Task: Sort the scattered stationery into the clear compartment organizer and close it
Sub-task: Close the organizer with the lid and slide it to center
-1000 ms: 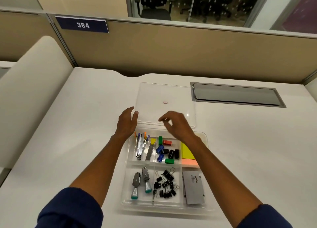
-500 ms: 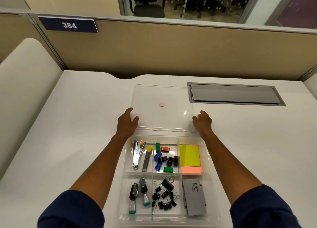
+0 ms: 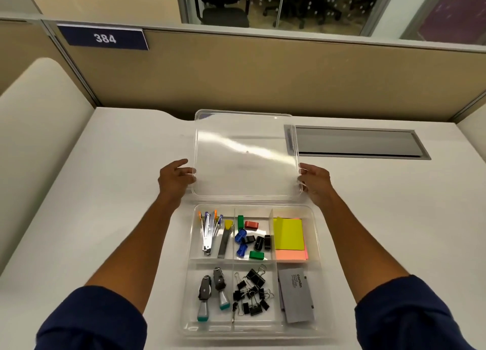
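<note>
**Lid lifted off the counter, ready to close**

The fingers (image 3: pixel 188 171) of the left hand (image 3: pixel 175 177) are curled onto the left edge of the clear lid (image 3: pixel 246 157), and those of the right hand (image 3: pixel 314 182) pinch its right edge, so both hands are clamped on the lid at opposite sides near its closer corners. Half a second ago the lid lay flat on the counter (image 3: pixel 105 192) beyond the organizer, with the hands only arriving at its edges. Now it is raised and tilted, far edge high, and the small pink thing seen through it earlier no longer shows.

The clear compartment organizer (image 3: pixel 317 244) sits open directly on the nearer side of the lid, its far rim close under the lid's low edge. Inside it, taking the lid as the far side: metal staple removers (image 3: pixel 207 234) and coloured small clips (image 3: pixel 248 240) in the far row, yellow and pink sticky notes (image 3: pixel 289 235) at the far right, black binder clips (image 3: pixel 251 293) in the near middle, two teal-tipped tools (image 3: pixel 213 294) to their left and a grey box (image 3: pixel 295 294) to their right.

No loose stationery shows on the counter around the lid, so sorting looks complete. What remains, I judge, is to bring the lid toward the organizer, line up its corners and press it down.
</note>
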`<state>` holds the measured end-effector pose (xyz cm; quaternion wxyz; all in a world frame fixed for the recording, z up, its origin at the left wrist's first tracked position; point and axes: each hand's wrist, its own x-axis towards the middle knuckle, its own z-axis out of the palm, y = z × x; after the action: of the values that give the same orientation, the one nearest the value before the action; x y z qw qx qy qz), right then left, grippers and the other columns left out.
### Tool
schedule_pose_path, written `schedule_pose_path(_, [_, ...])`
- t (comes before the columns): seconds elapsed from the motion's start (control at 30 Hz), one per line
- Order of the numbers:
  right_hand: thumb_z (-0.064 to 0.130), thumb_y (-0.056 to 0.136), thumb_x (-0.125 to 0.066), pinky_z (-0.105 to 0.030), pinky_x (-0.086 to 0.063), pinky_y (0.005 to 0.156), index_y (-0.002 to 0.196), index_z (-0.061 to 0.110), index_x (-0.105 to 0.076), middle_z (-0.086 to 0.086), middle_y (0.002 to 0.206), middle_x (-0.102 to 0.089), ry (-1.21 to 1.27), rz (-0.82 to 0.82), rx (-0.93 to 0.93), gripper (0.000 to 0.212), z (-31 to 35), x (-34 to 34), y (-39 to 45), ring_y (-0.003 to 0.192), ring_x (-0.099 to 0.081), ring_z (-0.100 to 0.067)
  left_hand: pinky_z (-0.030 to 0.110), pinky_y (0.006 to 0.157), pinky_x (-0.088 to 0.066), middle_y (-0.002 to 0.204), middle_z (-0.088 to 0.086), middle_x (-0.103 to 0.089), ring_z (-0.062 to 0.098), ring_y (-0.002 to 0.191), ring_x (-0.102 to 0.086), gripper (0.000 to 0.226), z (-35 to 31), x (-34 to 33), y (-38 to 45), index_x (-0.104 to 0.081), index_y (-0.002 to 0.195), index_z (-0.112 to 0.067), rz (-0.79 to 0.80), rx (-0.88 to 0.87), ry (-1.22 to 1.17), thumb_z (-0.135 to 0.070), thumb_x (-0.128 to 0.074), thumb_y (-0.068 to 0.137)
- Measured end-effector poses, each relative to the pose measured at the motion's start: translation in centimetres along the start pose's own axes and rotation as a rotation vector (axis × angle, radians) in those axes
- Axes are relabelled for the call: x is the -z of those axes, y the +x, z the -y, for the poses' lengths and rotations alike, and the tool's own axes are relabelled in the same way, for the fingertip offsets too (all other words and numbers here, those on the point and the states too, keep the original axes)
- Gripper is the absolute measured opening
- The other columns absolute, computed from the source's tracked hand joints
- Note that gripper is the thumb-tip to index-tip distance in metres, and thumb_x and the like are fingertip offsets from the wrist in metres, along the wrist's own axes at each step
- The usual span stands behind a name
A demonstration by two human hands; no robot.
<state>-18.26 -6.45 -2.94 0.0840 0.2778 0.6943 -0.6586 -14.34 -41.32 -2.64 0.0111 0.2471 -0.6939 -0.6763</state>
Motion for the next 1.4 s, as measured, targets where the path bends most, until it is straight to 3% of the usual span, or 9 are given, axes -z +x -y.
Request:
schedule_pose_path(0.27, [-0.01, 0.083, -0.063, -0.038, -0.049, 0.082, 0.093, 0.014, -0.061, -0.006, 0.092, -0.061, 0.112, 0.068, 0.232, 0.027, -0.2, 2.7, -5.2, 0.092, -0.057, -0.025, 0.022, 0.056, -0.043, 0.092, 0.006, -0.072, 0.018, 0.077, -0.063, 0.02, -1.2, 0.9, -3.9, -0.073, 0.092, -0.013, 0.034, -0.182, 0.101, 0.002, -0.069, 0.08])
schedule_pose_path(0.4, [-0.012, 0.083, -0.062, -0.035, -0.045, 0.08, 0.072, 0.014, -0.061, -0.005, 0.087, -0.062, 0.07, 0.062, 0.307, 0.028, -2.0, 3.7, -7.9, 0.092, -0.058, -0.025, 0.031, 0.07, -0.054, 0.097, 0.013, -0.071, 0.025, 0.081, -0.064, 0.014, -0.3, 1.4, -6.5, -0.072, 0.091, -0.004, 0.046, -0.183, 0.042, 0.005, -0.066, 0.082])
schedule_pose_path(0.5, [-0.009, 0.084, -0.059, -0.032, -0.043, 0.076, 0.083, 0.007, -0.066, -0.009, 0.086, -0.063, -0.018, 0.0, 0.342, 0.017, -3.1, 4.4, -9.6, 0.082, -0.056, -0.019, 0.032, 0.084, -0.053, 0.095, 0.014, -0.073, 0.02, 0.081, -0.067, 0.015, 0.3, 1.9, -8.4, -0.073, 0.091, -0.004, 0.034, -0.2, 0.073, 0.004, -0.07, 0.079])
schedule_pose_path(0.7, [-0.014, 0.088, -0.051, -0.024, -0.053, 0.082, 0.104, -0.011, -0.064, -0.014, 0.099, -0.066, 0.005, 0.056, 0.447, 0.021, -4.8, 6.0, -12.8, 0.092, -0.062, -0.024, 0.027, 0.084, -0.051, 0.099, 0.01, -0.074, 0.018, 0.091, -0.069, 0.021, 1.3, 3.4, -11.5, -0.074, 0.102, -0.007, 0.047, -0.215, 0.097, -0.003, -0.072, 0.082])
schedule_pose_path(0.9, [-0.006, 0.09, -0.05, -0.036, -0.051, 0.095, 0.102, 0.004, -0.071, -0.013, 0.11, -0.069, -0.048, 0.062, 0.456, 0.026, -6.5, 7.2, -15.5, 0.104, -0.065, -0.026, 0.037, 0.09, -0.054, 0.097, 0.014, -0.073, 0.026, 0.092, -0.07, 0.023, 2.5, 4.8, -14.4, -0.073, 0.1, -0.007, 0.058, -0.205, 0.127, 0.005, -0.062, 0.084])
schedule_pose_path(1.03, [-0.013, 0.085, -0.057, -0.017, -0.049, 0.096, 0.108, -0.002, -0.069, -0.004, 0.126, -0.062, -0.297, 0.064, 0.633, 0.028, -8.4, 7.9, -16.9, 0.112, -0.061, -0.016, 0.031, 0.08, -0.056, 0.092, 0.01, -0.074, 0.02, 0.079, -0.07, 0.02, 2.8, 4.5, -16.0, -0.073, 0.103, -0.01, -0.022, -0.284, 0.286, -0.007, -0.069, 0.084])
schedule_pose_path(1.13, [-0.008, 0.091, -0.053, -0.001, -0.044, 0.085, 0.113, 0.0, -0.068, 0.007, 0.12, -0.063, -0.278, 0.059, 0.6, 0.027, -9.4, 8.1, -17.9, 0.113, -0.061, -0.012, 0.02, 0.071, -0.051, 0.097, 0.013, -0.073, 0.017, 0.076, -0.068, 0.025, 3.1, 4.0, -17.0, -0.072, 0.106, -0.008, -0.071, -0.311, 0.385, -0.007, -0.072, 0.081])
schedule_pose_path(1.27, [0.004, 0.097, -0.05, -0.002, -0.044, 0.088, 0.118, 0.016, -0.067, 0.018, 0.123, -0.062, -0.225, 0.085, 0.511, 0.029, -10.9, 8.5, -19.4, 0.111, -0.057, 0.009, 0.018, 0.072, -0.046, 0.11, 0.014, -0.071, 0.014, 0.076, -0.064, 0.029, 4.0, 3.9, -18.0, -0.071, 0.109, -0.004, -0.095, -0.346, 0.477, -0.006, -0.073, 0.08])
schedule_pose_path(1.4, [0.005, 0.096, -0.051, -0.005, -0.048, 0.082, 0.129, 0.005, -0.058, 0.006, 0.141, -0.048, -0.407, 0.103, 0.64, 0.034, -12.4, 9.4, -19.8, 0.108, -0.055, 0.019, 0.021, 0.076, -0.047, 0.115, 0.015, -0.068, 0.013, 0.074, -0.062, 0.03, 4.8, 3.6, -18.6, -0.069, 0.111, -0.004, -0.114, -0.348, 0.515, -0.002, -0.069, 0.082])
